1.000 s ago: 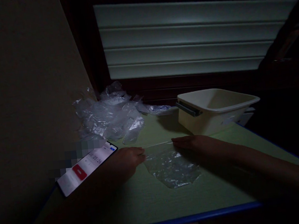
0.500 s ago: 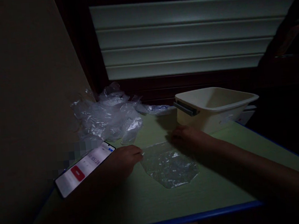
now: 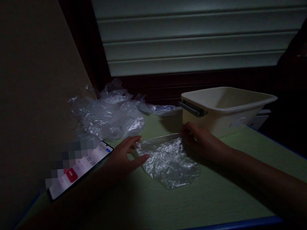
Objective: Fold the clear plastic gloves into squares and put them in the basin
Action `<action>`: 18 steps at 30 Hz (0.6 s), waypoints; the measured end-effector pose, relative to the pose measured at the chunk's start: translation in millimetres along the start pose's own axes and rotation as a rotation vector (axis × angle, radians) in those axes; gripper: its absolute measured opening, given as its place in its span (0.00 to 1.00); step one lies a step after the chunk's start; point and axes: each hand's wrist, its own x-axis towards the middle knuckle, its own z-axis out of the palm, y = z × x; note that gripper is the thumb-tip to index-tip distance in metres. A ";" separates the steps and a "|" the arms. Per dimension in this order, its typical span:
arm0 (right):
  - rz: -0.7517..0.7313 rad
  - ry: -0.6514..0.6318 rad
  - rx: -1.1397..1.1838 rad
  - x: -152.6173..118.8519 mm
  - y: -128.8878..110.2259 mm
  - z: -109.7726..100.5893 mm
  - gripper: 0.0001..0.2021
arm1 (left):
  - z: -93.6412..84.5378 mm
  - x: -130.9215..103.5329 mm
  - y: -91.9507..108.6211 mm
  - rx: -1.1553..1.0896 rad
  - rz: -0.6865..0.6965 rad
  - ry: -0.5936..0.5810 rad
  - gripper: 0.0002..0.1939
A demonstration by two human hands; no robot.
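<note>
A clear plastic bag (image 3: 171, 164), crinkled and shiny, lies on the green table in front of me. My left hand (image 3: 126, 155) is at its upper left edge, thumb stretched over the film and fingers apart from it. At the upper right corner, my right hand (image 3: 199, 139) is closed, fingertips bent together on the bag's edge; part of that grip is in shadow. Behind my left hand rises a loose heap of clear plastic bags (image 3: 110, 115).
A cream plastic bin (image 3: 211, 122) with a grey handle stands at the back right. A phone (image 3: 80, 172) showing a timer lies left of my left arm. The table (image 3: 163, 215) has a blue edge. A wall borders the left, and a slatted panel (image 3: 188, 28) the back.
My left hand has spread its thumb and fingers at the bag's edge. My right hand has gripped the upper right corner, and the film looks more raised and wrinkled. The view has shifted slightly.
</note>
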 end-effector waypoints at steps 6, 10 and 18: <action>-0.015 0.010 0.046 -1.8 -0.9 -3.1 0.03 | -6.3 5.8 5.2 -0.141 -0.086 -0.149 0.16; -0.007 0.020 0.175 -2.4 0.0 0.9 0.03 | -8.9 7.6 6.0 -0.128 -0.062 -0.146 0.13; 0.296 -0.198 0.796 3.3 16.2 8.0 0.24 | -8.4 8.0 3.3 -0.102 -0.039 -0.133 0.11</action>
